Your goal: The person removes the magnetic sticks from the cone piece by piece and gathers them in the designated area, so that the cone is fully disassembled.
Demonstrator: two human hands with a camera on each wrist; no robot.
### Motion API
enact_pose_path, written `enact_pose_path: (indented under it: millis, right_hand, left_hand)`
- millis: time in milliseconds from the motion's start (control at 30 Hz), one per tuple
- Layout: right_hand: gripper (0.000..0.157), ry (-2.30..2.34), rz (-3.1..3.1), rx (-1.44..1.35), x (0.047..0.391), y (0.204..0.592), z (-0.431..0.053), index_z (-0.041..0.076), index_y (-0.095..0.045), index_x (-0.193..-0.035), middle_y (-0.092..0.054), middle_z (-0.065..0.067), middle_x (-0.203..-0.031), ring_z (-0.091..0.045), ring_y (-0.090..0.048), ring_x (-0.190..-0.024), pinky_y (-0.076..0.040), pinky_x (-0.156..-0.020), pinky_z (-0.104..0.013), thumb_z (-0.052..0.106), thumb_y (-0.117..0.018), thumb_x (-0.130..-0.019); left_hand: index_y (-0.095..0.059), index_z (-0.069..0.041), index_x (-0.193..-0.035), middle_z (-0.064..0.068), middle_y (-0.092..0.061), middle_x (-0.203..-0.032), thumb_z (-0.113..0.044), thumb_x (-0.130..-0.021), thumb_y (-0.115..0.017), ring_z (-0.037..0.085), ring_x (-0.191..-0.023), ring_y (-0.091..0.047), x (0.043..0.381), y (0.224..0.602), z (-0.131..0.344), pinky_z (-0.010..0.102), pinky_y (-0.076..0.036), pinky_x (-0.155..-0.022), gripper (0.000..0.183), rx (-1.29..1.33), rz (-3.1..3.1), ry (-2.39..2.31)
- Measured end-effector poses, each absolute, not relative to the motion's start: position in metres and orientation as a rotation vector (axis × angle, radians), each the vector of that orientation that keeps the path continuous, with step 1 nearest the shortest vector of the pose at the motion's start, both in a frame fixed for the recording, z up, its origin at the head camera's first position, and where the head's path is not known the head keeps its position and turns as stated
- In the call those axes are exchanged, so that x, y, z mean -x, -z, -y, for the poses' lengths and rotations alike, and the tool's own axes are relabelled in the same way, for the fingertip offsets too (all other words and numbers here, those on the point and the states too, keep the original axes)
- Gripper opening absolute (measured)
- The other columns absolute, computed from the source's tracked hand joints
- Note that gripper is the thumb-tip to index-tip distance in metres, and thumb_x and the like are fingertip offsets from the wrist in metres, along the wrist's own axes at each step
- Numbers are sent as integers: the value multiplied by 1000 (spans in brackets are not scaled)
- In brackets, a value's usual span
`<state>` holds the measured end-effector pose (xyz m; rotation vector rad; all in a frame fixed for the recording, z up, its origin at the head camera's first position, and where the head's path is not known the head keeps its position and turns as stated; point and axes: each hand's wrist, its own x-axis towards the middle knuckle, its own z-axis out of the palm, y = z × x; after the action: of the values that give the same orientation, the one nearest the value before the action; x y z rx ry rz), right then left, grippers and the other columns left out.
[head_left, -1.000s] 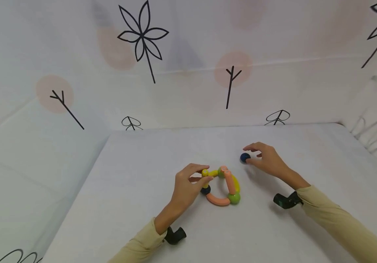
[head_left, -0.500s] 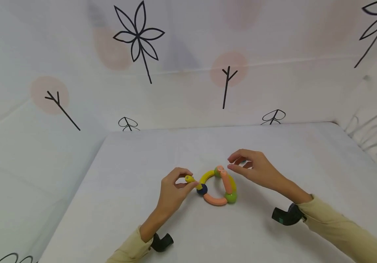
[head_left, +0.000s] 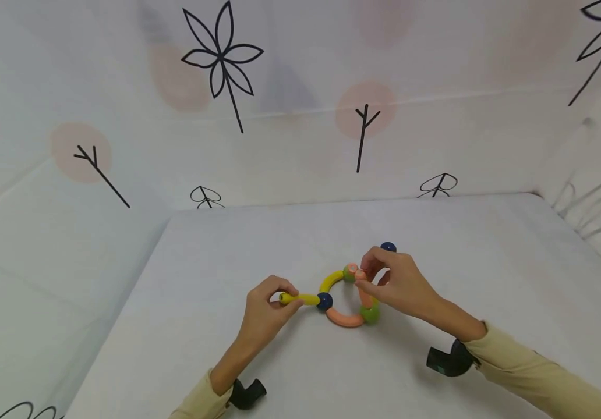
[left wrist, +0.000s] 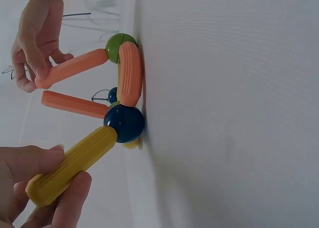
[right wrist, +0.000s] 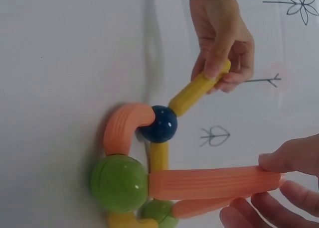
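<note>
A ring of curved orange (head_left: 345, 319) and yellow (head_left: 331, 280) rods joined by balls lies on the white table. My left hand (head_left: 266, 308) pinches a straight yellow rod (left wrist: 75, 163) between thumb and fingers; its other end touches the ring's blue ball (left wrist: 124, 122), and it leans outward to the left. My right hand (head_left: 402, 282) pinches the top of a straight orange rod (right wrist: 214, 183) that rises from the near green ball (right wrist: 119, 183). A second orange rod (left wrist: 75, 103) slants up from the far green ball (right wrist: 159, 214), partly hidden behind the first in the right wrist view.
A loose blue ball (head_left: 388, 247) lies on the table just behind my right hand. White cloth (head_left: 290, 157) with printed flowers and twigs stands around the table's back and sides. Each wrist carries a black camera mount (head_left: 452, 358).
My left hand has moved left, tipping the yellow rod from upright to leaning outward. My right hand has left the loose blue ball and come left and nearer to hold the orange rod.
</note>
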<state>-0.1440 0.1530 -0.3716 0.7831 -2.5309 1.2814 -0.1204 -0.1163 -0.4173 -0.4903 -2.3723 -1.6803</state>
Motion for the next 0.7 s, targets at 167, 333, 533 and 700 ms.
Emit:
enact_pose_path:
  millis: [167,333,533,700]
  right_hand:
    - [23,-1281,2524,-784,140,373,-158,9,-63,-91,-61,6,-82,-13,-60,-75,-53,-58,-25,1,-76,-74]
    - [20,-1242,2490,-788,133,374,-170,8,-65,-89,-59,7,-84,-9,-58,-76,-54,-61,-24,-1,-75,-74]
    - [27,-1239,2489,-797,122,378,-182,13,-63,-89,-60,9,-87,-8,-59,-79,-54,-66,-22,-7,-73,-72]
    - [33,-1221,2498,-795,113,379,-191,16,-63,-89,-61,9,-88,-8,-58,-80,-54,-66,-23,-9,-75,-70]
  left_hand:
    - [-66,-16,-84,-6,-60,-87,2,-76,-77,14,-90,-62,119,419,122,24,-54,-70,22,466,2464,1615]
    - [-68,-17,-86,-9,-61,-88,-1,-78,-76,12,-87,-59,121,420,124,26,-51,-70,19,488,2582,1474]
    - [-71,-14,-88,-7,-62,-88,0,-79,-73,13,-86,-59,123,421,128,27,-51,-71,17,549,2719,1340]
    - [-71,-13,-93,-5,-62,-91,2,-80,-70,14,-87,-59,125,422,128,26,-51,-72,20,615,2803,1279]
